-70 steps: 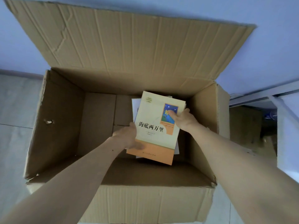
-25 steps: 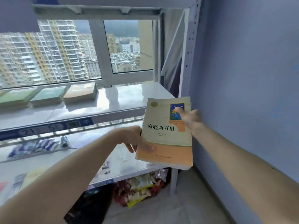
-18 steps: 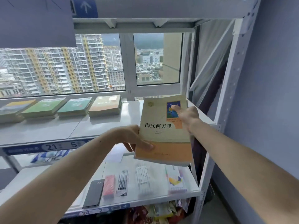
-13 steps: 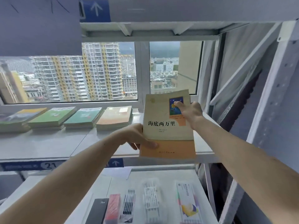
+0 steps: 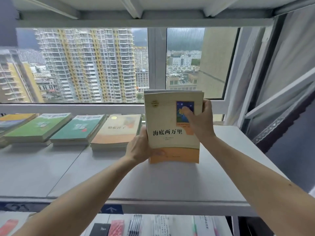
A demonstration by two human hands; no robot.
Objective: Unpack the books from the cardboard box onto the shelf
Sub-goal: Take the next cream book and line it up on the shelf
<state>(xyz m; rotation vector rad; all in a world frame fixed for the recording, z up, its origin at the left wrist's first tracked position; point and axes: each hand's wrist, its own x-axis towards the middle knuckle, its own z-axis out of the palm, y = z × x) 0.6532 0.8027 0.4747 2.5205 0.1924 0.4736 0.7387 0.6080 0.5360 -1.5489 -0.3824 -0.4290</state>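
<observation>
I hold a small stack of books with a cream and orange book [image 5: 168,120] on top, tilted up over the white shelf [image 5: 170,181]. My left hand [image 5: 139,149] grips its lower left corner, thumb on the cover. My right hand [image 5: 199,120] grips the right edge, thumb pressed on the blue cover picture. The stack's bottom edge is at or just above the shelf surface, to the right of a row of books. The cardboard box is out of view.
Several stacks of books lie flat in a row on the shelf, the nearest a cream and orange one [image 5: 117,132]. A window [image 5: 85,65] is behind. The lower shelf [image 5: 153,225] carries pens and small packs. A shelf post and curtain [image 5: 279,82] stand at the right.
I turned from the box to the shelf, raising the books. In the last half second they moved forward over the upper shelf, and my view rose.
</observation>
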